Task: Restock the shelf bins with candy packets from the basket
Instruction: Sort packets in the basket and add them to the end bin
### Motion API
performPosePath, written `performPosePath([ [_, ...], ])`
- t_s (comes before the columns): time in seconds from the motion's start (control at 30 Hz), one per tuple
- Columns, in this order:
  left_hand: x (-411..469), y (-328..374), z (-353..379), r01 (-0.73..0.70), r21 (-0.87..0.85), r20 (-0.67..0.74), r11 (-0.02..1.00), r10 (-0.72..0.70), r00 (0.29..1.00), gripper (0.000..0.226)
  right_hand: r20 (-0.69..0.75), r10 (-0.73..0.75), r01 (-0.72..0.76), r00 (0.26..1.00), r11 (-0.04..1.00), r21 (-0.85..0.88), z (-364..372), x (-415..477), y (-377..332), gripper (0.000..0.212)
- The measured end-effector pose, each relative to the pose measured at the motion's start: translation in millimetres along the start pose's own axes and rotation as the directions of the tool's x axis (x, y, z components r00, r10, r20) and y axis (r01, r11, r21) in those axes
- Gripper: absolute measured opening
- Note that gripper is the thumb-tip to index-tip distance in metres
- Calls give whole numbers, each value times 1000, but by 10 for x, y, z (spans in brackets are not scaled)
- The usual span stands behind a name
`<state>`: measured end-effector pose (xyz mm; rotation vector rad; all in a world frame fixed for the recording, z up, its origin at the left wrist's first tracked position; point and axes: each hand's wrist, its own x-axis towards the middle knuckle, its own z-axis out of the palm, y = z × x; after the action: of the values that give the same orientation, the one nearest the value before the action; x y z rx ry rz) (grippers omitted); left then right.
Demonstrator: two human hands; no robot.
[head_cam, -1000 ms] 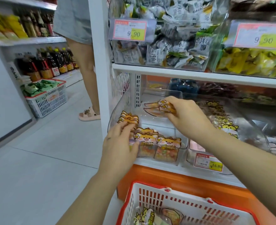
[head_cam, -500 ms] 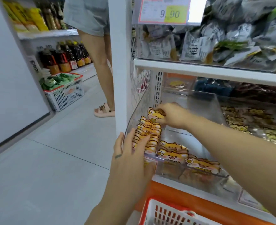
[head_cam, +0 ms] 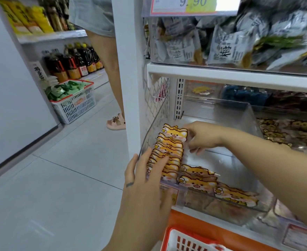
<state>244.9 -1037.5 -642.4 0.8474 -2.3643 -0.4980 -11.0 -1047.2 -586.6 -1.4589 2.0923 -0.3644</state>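
Note:
A clear plastic bin [head_cam: 246,113] stands on the lower shelf. Inside it, along the left wall, is an upright row of orange cat-faced candy packets [head_cam: 169,151]; more such packets [head_cam: 199,180] lie along the front wall. My right hand [head_cam: 203,136] reaches into the bin and pinches the rearmost packet [head_cam: 175,133] of the row at its right edge. My left hand [head_cam: 145,180] rests with straight fingers against the front of the row, its thumb on the bin's left front corner. The rim of the red and white basket [head_cam: 185,240] shows at the bottom edge.
A white shelf post [head_cam: 127,69] rises just left of the bin. The bin above holds grey snack bags [head_cam: 227,44] behind a 9.90 price tag [head_cam: 190,4]. A person in sandals [head_cam: 115,122] stands in the aisle, beside a white basket of green packets [head_cam: 73,100].
The view has dropped closer to the bin. My right hand has stood the packet up at the back of the row. My left hand has stayed pressed on the row's front.

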Motion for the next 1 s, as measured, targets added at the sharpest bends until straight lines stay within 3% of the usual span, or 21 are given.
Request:
performPosePath([
  [0.1,7,99,-57,42,-5,53,999,-42,998,63,-72,-37,35,997,999,-22,82,26,15,21],
  [0.2,-4,141,-110,97,21,140,995,-99,985,62,-59,-59,57,997,998,-37,99,19,21,27],
  [0.33,-10,111,-84,91,-44,93,995,-87,992,67,-53,-81,76,995,993,-87,117,-4,-3,34],
  [0.47,-12,109,-85,79,-21,82,997,-77,994,69,-38,-90,83,995,984,-158,179,14,24,25],
  [0.77,1,151,-153,120,25,159,992,-123,980,67,-11,-16,15,1000,995,-100,120,-18,69,49],
  [0.9,3,222,-212,121,122,211,985,-145,967,66,-77,7,-21,997,984,-177,50,-190,13,54],
  [1.0,-32,247,-204,96,83,179,992,-109,978,62,-177,-19,-21,984,976,-217,-2,-494,-109,58],
])
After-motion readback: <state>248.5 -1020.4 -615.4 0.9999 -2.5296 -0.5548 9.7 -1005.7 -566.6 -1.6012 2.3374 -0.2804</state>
